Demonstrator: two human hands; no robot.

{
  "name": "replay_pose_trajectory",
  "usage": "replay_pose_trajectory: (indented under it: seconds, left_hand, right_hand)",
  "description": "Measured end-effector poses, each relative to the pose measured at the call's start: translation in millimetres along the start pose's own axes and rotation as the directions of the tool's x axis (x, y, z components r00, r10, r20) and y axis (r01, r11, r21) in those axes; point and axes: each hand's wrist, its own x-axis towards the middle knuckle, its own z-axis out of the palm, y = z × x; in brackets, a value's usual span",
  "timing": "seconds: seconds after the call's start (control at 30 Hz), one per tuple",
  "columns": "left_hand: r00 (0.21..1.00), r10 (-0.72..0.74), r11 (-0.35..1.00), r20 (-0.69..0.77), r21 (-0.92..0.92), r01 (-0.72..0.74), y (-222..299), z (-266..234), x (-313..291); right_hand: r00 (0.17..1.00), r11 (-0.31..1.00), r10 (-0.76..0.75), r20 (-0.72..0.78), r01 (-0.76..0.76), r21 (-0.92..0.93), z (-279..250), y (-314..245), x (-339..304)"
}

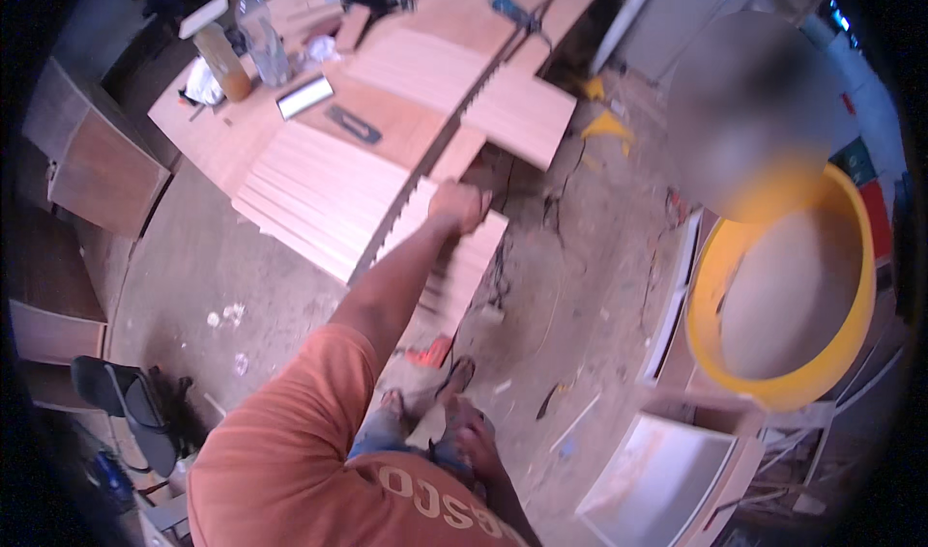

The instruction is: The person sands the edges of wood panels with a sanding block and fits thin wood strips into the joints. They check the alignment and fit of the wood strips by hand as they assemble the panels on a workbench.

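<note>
Ahead of me, my left hand (459,208) is closed at the edge of a pale wooden panel (471,262), its fingers curled and partly hidden. Close to it, a long dark bar with a notched edge (416,175) runs diagonally across the panels. Left of the bar lies a pale panel with parallel lines (309,187). Farther off, another light panel (522,112) juts past the table's right side. My right hand (471,435) hangs low in front of my body, away from the boards; its fingers are blurred.
The wooden table (208,141) carries a clear bottle (263,40), a jar of amber liquid (222,64), a dark slotted plate (353,124) and a blue tool (507,6). A big yellow ring (710,354) stands right. A black chair (126,397) is left. Scraps and cords litter the floor.
</note>
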Motion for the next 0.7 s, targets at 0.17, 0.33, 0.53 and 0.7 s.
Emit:
replay_pose_trajectory:
  seconds: [0.17, 0.33, 0.53, 0.7]
  left_hand:
    - [0.998, -0.001, 1.0, 0.056, -0.022, 0.003, 5, -14, -8]
    - [0.973, 0.036, 0.953, -0.229, -0.287, -0.102, 9, -22, -19]
    - [0.964, 0.055, 0.994, -0.261, -0.08, -0.079, 61, 7, -55]
    - [0.976, -0.027, 0.987, -0.215, 0.146, 0.059, 86, 9, -55]
  right_hand:
    - [0.876, 0.992, 0.128, -0.464, -0.108, 0.071, -121, -18, -35]
    - [0.852, 0.894, 0.328, -0.408, -0.141, 0.425, -272, -49, 25]
    - [0.889, 0.941, 0.291, -0.355, -0.199, 0.275, -417, -91, 102]
    - [0.98, 0.965, 0.158, -0.12, -0.127, 0.23, -461, -235, 188]
